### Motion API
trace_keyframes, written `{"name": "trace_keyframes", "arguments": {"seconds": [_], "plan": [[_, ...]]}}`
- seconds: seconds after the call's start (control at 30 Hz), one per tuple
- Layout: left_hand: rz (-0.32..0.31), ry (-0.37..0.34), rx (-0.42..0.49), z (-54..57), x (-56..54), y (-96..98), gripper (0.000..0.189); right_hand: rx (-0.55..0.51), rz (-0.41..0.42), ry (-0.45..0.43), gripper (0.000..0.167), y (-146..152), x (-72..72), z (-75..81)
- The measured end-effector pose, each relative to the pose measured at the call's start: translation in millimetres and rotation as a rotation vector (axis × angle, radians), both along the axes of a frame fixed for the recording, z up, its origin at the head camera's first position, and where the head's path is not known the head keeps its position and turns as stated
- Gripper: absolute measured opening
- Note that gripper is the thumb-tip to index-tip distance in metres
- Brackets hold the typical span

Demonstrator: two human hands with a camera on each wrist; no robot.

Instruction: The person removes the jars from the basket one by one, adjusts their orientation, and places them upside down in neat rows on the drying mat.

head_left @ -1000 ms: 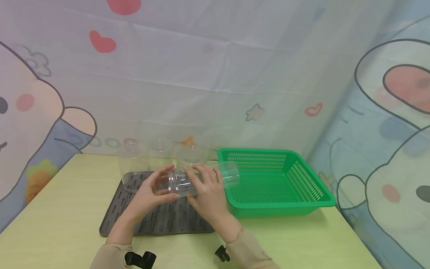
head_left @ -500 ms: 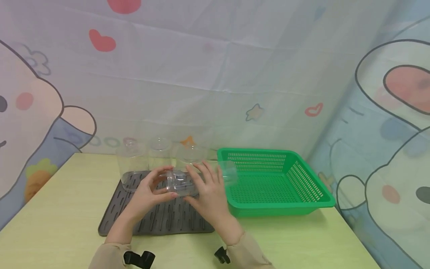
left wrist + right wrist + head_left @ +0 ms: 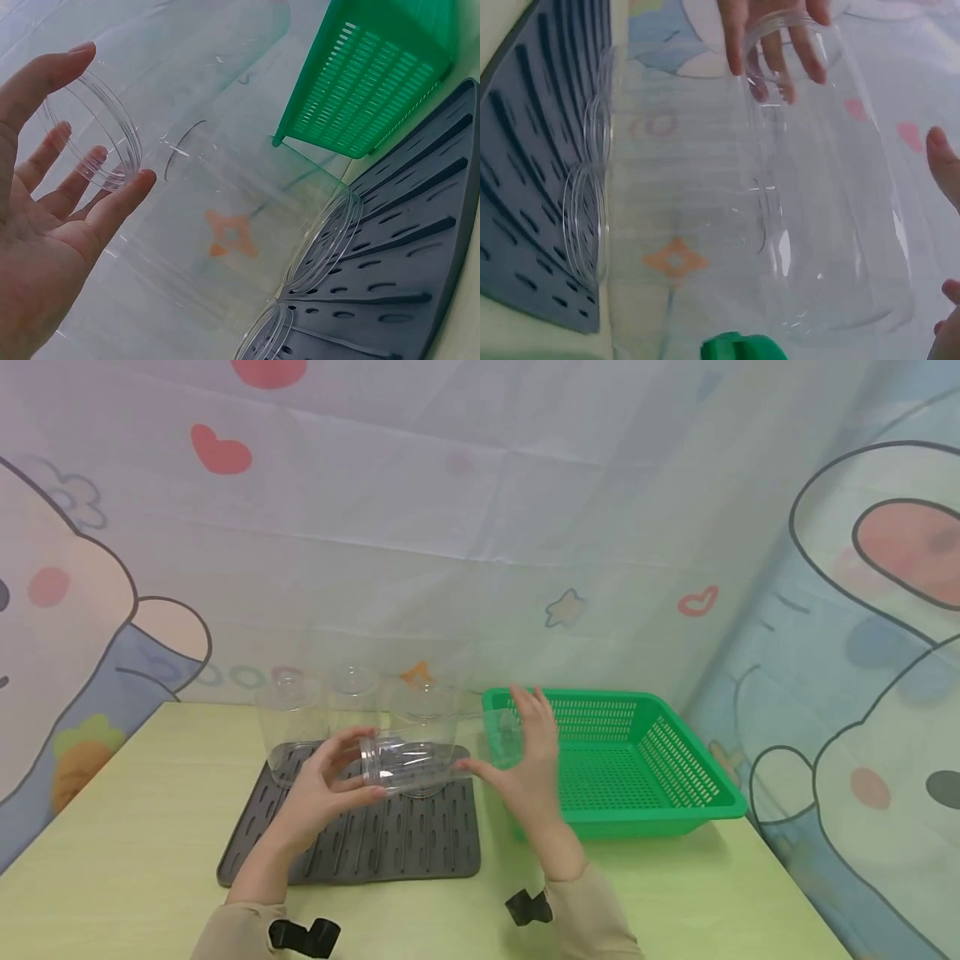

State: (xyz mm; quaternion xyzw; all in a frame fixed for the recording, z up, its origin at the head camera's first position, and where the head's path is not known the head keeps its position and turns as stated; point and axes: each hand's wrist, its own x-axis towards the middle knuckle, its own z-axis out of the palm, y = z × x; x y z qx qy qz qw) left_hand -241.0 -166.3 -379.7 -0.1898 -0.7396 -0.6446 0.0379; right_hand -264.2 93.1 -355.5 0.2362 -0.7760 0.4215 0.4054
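A tall clear cup point(image 3: 416, 762) lies sideways in the air over the grey drying mat point(image 3: 442, 852), its ringed end to the left. My left hand point(image 3: 318, 789) grips that ringed end, thumb on the near side and fingers round the far side. My right hand point(image 3: 534, 764) is spread about the other end, thumb tip overlapping the cup in the head view. From the right wrist, the thumb point(image 3: 943, 161) of that hand stands apart from the cup wall. Clear cups point(image 3: 292, 727) stand at the back of the mat, rims down in the left wrist view.
A green slotted basket point(image 3: 637, 814) stands right of the mat, partly behind my right hand. Its near rim rises above the pale table point(image 3: 112, 827). A printed cloth point(image 3: 420, 510) hangs behind the table's far edge.
My right hand has slid right along the cup, from its middle to its far end, and its fingers have spread. The left hand keeps its grip on the ringed end, shifting slightly left.
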Motion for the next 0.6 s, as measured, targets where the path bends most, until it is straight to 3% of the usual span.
{"name": "trace_keyframes", "arguments": {"seconds": [0.1,0.27,0.37,0.53,0.6], "plan": [[-0.001,0.017,0.010,-0.1,-0.1,-0.4,0.072,-0.207,0.086,-0.205,0.114,7.4,-3.8,-2.4],[0.006,0.040,0.024,1.0,-0.3,0.6,0.072,-0.510,0.261,-0.503,0.091,15.0,-8.0,-4.4],[0.012,0.047,0.035,1.5,-0.4,1.1,0.071,-0.668,0.368,-0.611,0.081,16.1,-9.3,-6.3],[0.027,0.046,0.060,1.3,-0.1,2.2,0.070,-0.859,0.533,-0.705,0.089,13.4,-10.8,-11.2],[0.030,0.045,0.066,0.8,-0.3,2.7,0.071,-0.917,0.579,-0.732,0.082,11.0,-11.4,-12.9]]}}
